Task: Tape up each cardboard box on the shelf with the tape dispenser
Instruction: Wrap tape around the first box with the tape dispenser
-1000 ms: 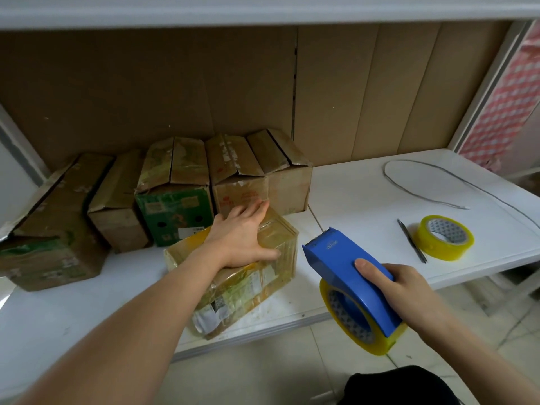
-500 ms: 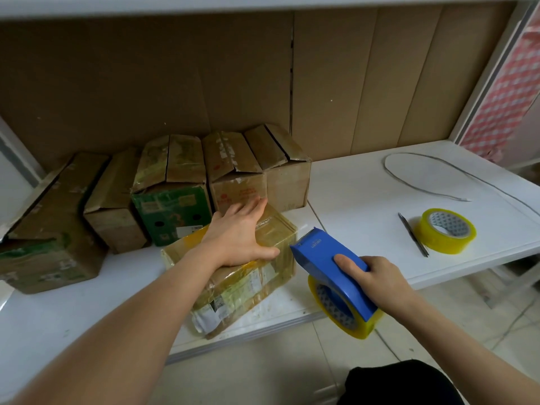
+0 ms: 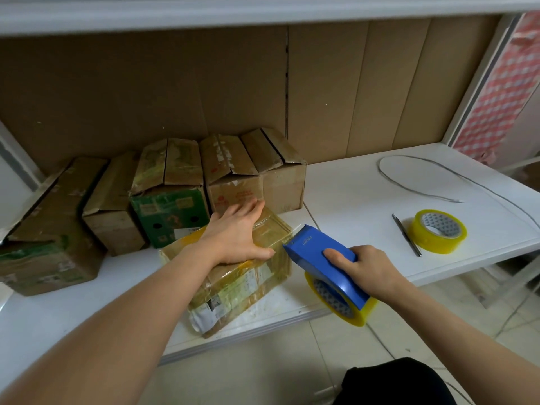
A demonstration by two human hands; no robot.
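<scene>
A tape-wrapped cardboard box (image 3: 233, 285) lies near the front edge of the white shelf (image 3: 350, 200). My left hand (image 3: 236, 232) presses flat on its top with fingers spread. My right hand (image 3: 365, 267) grips the blue tape dispenser (image 3: 324, 258), which carries a yellow tape roll underneath. The dispenser's toothed front end is right at the box's right top edge. Behind, several cardboard boxes (image 3: 172, 188) stand in a row against the back wall with their top flaps unsealed.
A spare yellow tape roll (image 3: 438, 230) sits on the right of the shelf next to a thin dark pen-like tool (image 3: 406, 235). A grey cable (image 3: 423, 182) loops behind them. Brown cardboard panels line the back. Tiled floor lies below the shelf edge.
My right hand has brought the dispenser leftward and up, from off the shelf edge to the box's right top edge. My left hand has stayed pressed on the box.
</scene>
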